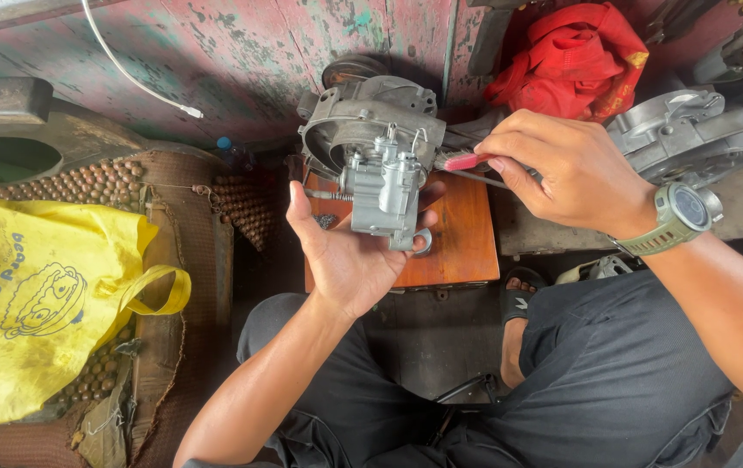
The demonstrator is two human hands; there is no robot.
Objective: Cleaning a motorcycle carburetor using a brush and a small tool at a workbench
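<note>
The grey metal carburetor [382, 186] stands upright in the left hand [350, 251], its long axis vertical, above the near edge of the small orange wooden stool [467, 234]. The left grip is clamped on its lower body, palm up. The right hand [562, 169], wrist bent, pinches a red-handled brush [462, 161] lying level, bristles touching the carburetor's right side.

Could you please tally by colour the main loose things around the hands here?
Grey metal: 3, the carburettor in the left hand, and two engine casings
Red or pink: 2, a cloth and the brush in the right hand
Yellow: 1, a bag
Total: 6
</note>
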